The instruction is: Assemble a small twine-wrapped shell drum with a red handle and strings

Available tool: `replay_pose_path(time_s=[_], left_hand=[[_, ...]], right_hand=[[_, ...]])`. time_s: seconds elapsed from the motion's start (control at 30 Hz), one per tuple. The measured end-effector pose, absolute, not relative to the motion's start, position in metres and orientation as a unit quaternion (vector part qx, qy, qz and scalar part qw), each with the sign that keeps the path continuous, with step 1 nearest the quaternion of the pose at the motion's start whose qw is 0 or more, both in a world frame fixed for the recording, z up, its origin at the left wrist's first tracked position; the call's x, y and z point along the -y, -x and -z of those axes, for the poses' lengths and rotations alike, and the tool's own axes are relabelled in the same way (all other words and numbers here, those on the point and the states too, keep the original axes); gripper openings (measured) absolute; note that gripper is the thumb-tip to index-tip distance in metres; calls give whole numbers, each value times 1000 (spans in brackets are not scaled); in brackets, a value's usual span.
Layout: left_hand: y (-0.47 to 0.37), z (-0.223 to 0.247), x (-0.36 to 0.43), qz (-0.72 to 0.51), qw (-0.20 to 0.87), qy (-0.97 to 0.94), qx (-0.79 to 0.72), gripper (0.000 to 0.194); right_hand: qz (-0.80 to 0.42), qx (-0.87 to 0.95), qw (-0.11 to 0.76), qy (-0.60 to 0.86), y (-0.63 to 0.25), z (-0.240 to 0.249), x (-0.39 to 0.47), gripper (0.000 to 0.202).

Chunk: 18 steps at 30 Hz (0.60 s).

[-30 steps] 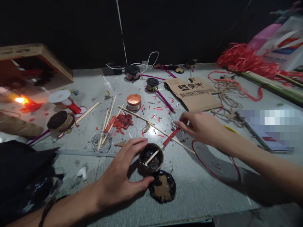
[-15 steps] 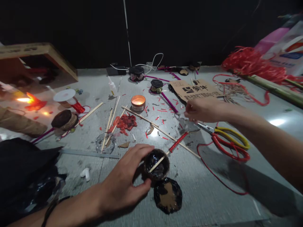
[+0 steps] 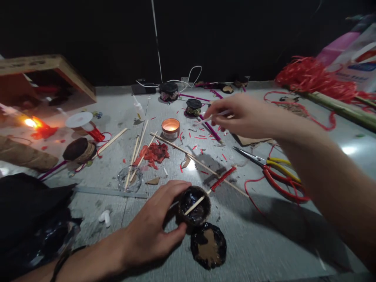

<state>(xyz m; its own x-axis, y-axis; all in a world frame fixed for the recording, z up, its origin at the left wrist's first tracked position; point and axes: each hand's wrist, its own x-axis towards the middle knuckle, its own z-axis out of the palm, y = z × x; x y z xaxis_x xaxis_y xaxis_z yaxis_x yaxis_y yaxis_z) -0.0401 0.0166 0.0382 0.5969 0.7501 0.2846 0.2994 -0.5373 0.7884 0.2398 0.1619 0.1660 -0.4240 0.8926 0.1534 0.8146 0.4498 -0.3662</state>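
While my left hand (image 3: 149, 223) is curled around the near-left side of a small dark bowl (image 3: 200, 216), its fingers grasping the rim between thumb and forefinger, I have my right hand (image 3: 211, 116) raised over the worktop (image 3: 252, 243), the fingers pinching a thin whitish stick (image 3: 202, 121). From here I cannot tell what that stick is made of. Its free end points left, towards a purple rod (image 3: 216, 136) that runs out from a little black-topped drum (image 3: 193, 106).

The bowl sits upright near the front of the worktop, glossy black inside. A pale stick (image 3: 194, 206) slants across its hollow, and beyond the far wall I see a red-wrapped handle (image 3: 223, 178) in line with it, crossing a long wooden stick (image 3: 202, 163). Just in front of the bowl lies a black-edged disc (image 3: 209, 250) with a brown centre; I cannot tell whether the two touch.

Below my right forearm are scissors (image 3: 264, 161) with yellow and red handles, blades pointing left, and a piece of cardboard (image 3: 249, 140) is partly hidden behind that wrist. A lit candle (image 3: 170, 129) in a tin burns beyond a patch of red flakes (image 3: 154, 154).
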Motion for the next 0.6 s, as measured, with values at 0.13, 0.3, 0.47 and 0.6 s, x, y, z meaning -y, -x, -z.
replay_pose_path(time_s=[0.13, 0.3, 0.47, 0.6], left_hand=[[40, -38, -15, -313, 361, -814, -332, 80], [41, -45, -14, -337, 381, -787, -350, 78], [40, -48, -22, -448, 329, -702, -445, 27], [38, -43, -28, -478, 287, -677, -480, 29]], right_hand=[[-179, 833, 177, 492, -218, -148, -186, 29], [-218, 853, 151, 449, -222, -139, -194, 28], [-360, 868, 73, 333, -232, -153, -170, 24], [-409, 866, 21, 287, -226, -168, -146, 24]])
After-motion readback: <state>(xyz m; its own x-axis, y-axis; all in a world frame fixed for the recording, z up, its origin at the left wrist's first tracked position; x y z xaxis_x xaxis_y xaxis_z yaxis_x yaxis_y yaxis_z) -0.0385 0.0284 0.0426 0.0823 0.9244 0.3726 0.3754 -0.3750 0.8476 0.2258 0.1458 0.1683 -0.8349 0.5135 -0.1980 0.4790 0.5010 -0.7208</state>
